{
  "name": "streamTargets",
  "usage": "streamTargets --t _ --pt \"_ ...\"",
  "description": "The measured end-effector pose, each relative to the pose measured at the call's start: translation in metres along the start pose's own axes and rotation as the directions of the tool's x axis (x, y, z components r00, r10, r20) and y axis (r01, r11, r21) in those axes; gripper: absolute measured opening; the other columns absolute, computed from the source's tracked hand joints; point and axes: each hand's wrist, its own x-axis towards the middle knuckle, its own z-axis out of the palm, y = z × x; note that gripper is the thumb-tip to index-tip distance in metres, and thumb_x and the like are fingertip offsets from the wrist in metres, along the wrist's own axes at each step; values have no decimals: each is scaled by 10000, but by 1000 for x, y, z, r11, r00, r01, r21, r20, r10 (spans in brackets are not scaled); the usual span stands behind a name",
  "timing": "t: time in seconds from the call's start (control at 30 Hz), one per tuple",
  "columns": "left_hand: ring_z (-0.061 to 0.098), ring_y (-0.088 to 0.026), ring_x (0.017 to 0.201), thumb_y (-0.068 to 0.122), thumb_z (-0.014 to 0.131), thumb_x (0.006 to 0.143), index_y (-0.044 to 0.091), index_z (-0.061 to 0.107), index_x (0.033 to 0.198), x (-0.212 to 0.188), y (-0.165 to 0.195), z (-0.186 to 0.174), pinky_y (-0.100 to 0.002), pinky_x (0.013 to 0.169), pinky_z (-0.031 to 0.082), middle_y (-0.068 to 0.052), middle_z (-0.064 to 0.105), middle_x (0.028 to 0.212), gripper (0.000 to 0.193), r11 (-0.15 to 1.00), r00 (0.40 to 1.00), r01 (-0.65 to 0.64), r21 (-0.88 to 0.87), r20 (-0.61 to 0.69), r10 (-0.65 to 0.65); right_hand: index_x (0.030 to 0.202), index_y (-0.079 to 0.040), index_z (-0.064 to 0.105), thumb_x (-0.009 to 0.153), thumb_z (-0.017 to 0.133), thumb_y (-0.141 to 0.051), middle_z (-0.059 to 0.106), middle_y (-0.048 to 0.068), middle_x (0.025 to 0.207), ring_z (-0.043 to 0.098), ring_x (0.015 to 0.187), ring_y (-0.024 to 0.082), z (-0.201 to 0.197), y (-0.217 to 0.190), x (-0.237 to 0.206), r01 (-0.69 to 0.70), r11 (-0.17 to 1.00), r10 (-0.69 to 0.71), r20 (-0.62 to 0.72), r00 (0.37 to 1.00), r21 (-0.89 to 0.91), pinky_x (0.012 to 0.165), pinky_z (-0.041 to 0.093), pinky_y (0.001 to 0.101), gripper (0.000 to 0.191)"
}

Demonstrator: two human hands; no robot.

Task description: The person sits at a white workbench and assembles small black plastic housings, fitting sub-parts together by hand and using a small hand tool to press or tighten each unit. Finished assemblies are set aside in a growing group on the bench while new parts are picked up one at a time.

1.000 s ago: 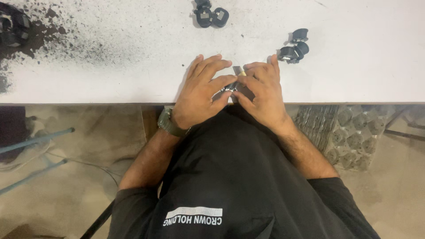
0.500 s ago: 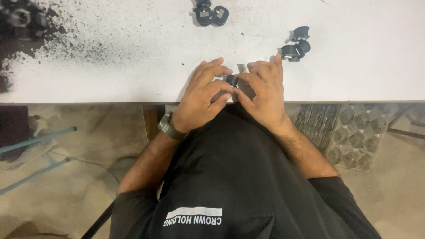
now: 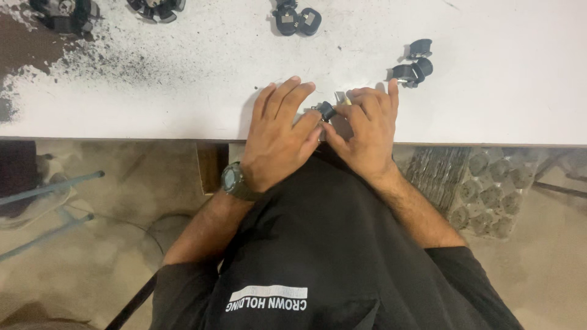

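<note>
Looking down over a black shirt, we see both hands meeting at the near edge of the white, soot-speckled bench (image 3: 501, 98). The left hand (image 3: 278, 137), with a dark wristwatch (image 3: 234, 181) on its wrist, lies palm down, its fingers stretched forward and its thumb side pressed toward the middle. The right hand (image 3: 367, 131) sits just beside it, fingers curled. Between them is a small black plastic part with a bit of grey metal (image 3: 329, 110), pinched from both sides, so we read each grip as closed on that piece, though most of it is hidden under the fingers.

As for progress, we judge the work on this piece to be in the middle: it is in hand and not yet set aside among the others. A cluster of small black round parts (image 3: 413, 67) lies just past the right hand, well within reach, and another pair of black parts (image 3: 296, 18) sits farther up the bench. At the far left corner are larger dark wheel-like pieces (image 3: 156, 7) amid black dust. Whether those loose pieces are finished or waiting, we cannot tell. Below the bench edge on the right, a grey moulded tray with round pockets (image 3: 489, 195) rests on the floor.
</note>
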Motion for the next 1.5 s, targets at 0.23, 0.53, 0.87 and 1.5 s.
streamTargets --t 0.23,0.53,0.87,1.5 --pt "473 -283 1408 159 817 909 108 687 1038 -3 -6 21 -559 1224 318 -83 577 1415 190 989 996 -58 138 -57 66 1070 -68 682 790 922 -187 568 121 1143 538 1182 341 2 -1 -3 -36 999 36 5 999 -17 1243 186 667 387" --pt "510 -298 1331 168 798 878 87 688 1007 -8 0 27 -584 1179 291 -106 591 1320 188 996 990 88 -30 -110 -91 1155 -66 723 865 859 -67 588 99 1076 588 1196 339 -5 0 -21 19 996 -10 -104 994 82 1272 184 641 321" --pt "537 -243 1333 139 824 910 114 726 1053 -15 0 33 -532 1226 291 -39 605 1321 176 994 983 107 -23 -151 -109 1139 -40 622 848 800 48 686 132 1094 644 1210 329 7 -2 -25 53 983 -39 -81 996 176 1259 252 620 353" --pt "524 -254 1340 136 833 917 122 751 1024 -14 1 34 -534 1212 316 -50 622 1344 136 994 973 104 -19 -207 -106 1067 -62 608 827 775 90 671 109 1006 668 1157 320 7 -9 -20 39 974 -26 -61 998 224 1244 303 628 330"
